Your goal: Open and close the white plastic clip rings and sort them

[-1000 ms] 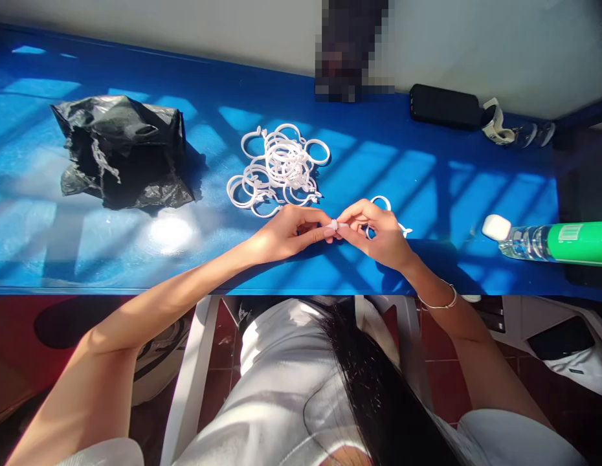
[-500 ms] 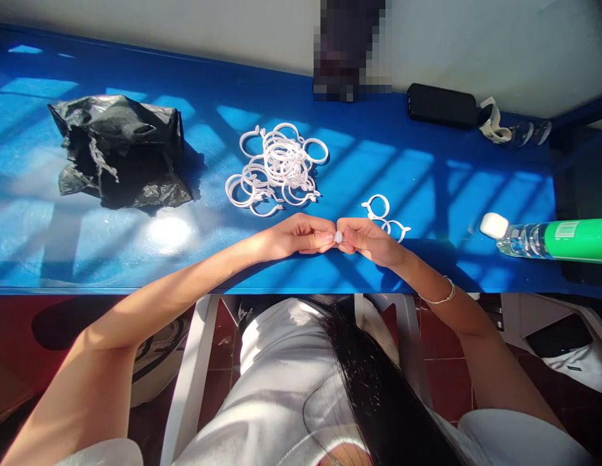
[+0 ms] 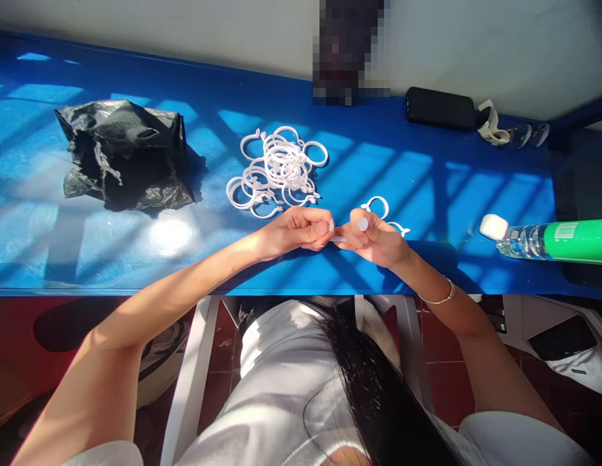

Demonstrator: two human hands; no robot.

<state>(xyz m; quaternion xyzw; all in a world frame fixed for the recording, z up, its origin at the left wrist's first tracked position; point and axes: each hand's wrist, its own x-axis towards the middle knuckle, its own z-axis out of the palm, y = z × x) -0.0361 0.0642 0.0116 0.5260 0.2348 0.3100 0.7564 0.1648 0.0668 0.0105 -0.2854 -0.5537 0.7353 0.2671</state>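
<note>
My left hand point(image 3: 303, 230) is closed, pinching a white plastic ring point(image 3: 338, 239) that is mostly hidden; a small white end shows at the fingertips. Close beside it, my right hand point(image 3: 381, 241) is closed with a small white plastic piece point(image 3: 362, 224) at the thumb and forefinger, its round flat face towards me. Whether this piece is joined to the ring I cannot tell. Beyond my left hand lies a heap of white plastic open rings point(image 3: 284, 162) with knobbed ends. A few loose rings point(image 3: 379, 207) lie just behind my right hand, partly covered by it.
On the blue table point(image 3: 223, 272), a torn black plastic bag point(image 3: 126, 155) is at left. A clear bottle with a green label point(image 3: 577, 239) lies at right, its white cap towards me. A black power bank point(image 3: 440, 108) and glasses point(image 3: 522, 134) rest along the wall.
My hands have drawn slightly apart at the fingertips. My right hand has turned and opened out a little, bringing the white piece's round face into view.
</note>
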